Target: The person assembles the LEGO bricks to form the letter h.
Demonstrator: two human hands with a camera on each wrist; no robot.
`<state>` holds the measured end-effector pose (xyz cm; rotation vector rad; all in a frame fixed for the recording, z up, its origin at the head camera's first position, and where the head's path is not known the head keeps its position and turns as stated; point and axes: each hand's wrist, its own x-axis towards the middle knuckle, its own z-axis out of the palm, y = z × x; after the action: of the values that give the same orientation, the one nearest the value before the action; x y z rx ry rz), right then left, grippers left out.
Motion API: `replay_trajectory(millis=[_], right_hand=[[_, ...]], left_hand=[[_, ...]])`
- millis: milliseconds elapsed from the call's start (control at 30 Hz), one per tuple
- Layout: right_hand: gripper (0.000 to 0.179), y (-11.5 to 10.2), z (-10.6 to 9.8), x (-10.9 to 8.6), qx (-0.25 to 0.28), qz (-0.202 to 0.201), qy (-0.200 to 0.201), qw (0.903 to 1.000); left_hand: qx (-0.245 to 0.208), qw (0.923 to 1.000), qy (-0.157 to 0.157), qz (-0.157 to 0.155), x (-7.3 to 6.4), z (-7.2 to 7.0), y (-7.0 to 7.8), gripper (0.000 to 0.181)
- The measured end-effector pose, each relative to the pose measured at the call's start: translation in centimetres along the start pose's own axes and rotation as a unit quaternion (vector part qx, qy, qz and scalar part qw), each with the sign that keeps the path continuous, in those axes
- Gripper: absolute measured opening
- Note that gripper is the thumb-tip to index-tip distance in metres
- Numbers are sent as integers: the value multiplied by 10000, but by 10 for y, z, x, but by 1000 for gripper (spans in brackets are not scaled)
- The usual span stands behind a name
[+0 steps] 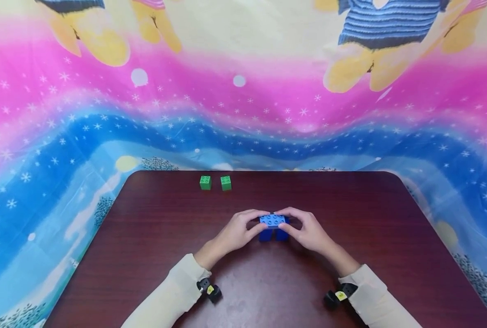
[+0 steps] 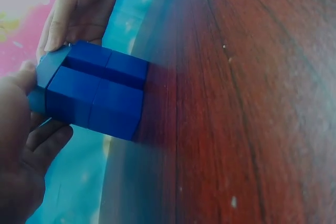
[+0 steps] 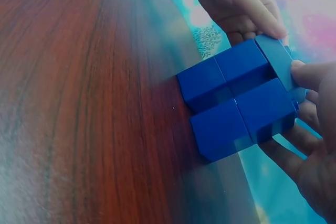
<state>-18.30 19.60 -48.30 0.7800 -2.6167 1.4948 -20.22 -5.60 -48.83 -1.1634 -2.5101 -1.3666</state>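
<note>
A light blue toy building brick with studs on top lies across two dark blue stacks, the left one and the right one. Each stack is two bricks high and stands on the table, with a narrow gap between them. My left hand pinches the light blue brick's left end between thumb and fingers. At its right end, my right hand does the same. In the right wrist view, a stud of the nearer dark blue stack shows beside the light blue brick.
Two green bricks stand apart near the back edge of the dark wooden table. Behind it hangs a patterned cloth. Each wrist wears a small black camera.
</note>
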Motion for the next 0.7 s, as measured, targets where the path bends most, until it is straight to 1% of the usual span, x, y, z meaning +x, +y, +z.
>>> replay_trajectory(millis=[67, 167, 333, 500, 567, 700], right_hand=[[29, 0, 1, 0, 37, 32, 27, 10000], [29, -1, 1, -1, 59, 57, 48, 10000], [28, -3, 1, -2, 38, 114, 14, 9999], [26, -7, 0, 1, 33, 119, -40, 9999], [26, -8, 0, 1, 12, 97, -5, 10000], [26, -7, 3, 0, 2, 29, 35, 10000]], left_hand=[[-181, 9998, 44, 24, 0, 1, 0, 36], [-291, 9995, 86, 5, 0, 2, 0, 35], [-312, 9994, 56, -99, -1, 2, 1, 36], [-253, 9995, -99, -177, 3, -1, 4, 35], [-187, 9994, -169, -241, 5, -2, 5, 35], [-183, 9991, -194, -324, 3, -1, 5, 35]])
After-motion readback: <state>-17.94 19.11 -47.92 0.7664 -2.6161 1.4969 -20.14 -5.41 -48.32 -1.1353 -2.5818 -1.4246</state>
